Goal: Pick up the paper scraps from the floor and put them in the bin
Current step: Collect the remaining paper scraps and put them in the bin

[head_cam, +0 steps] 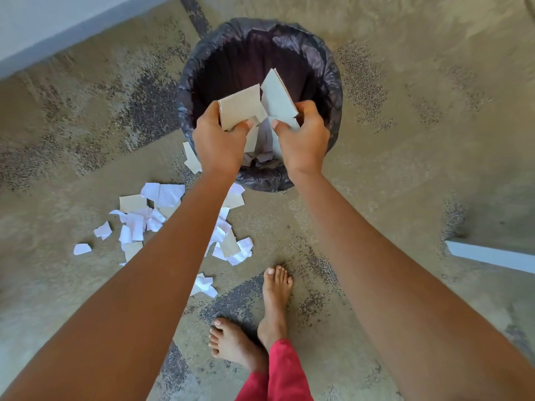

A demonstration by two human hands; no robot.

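A round bin [327, 82] lined with a black bag stands on the floor in front of me. Both hands hover over its near rim. My left hand [220, 140] grips a brown card scrap [240, 105]. My right hand [304, 140] grips a pale grey card scrap [278, 99]. Smaller pieces hang between the hands, and several scraps lie at the bin's bottom [263, 160]. A loose pile of white and brown paper scraps [144, 215] lies on the floor to the left of the bin, partly hidden by my left forearm.
The floor is worn, speckled concrete. A grey wall base [43, 33] runs across the top left. A pale flat strip [492, 254] lies at the right edge. My bare feet [275, 299] and a red trouser leg [278, 371] are below the bin.
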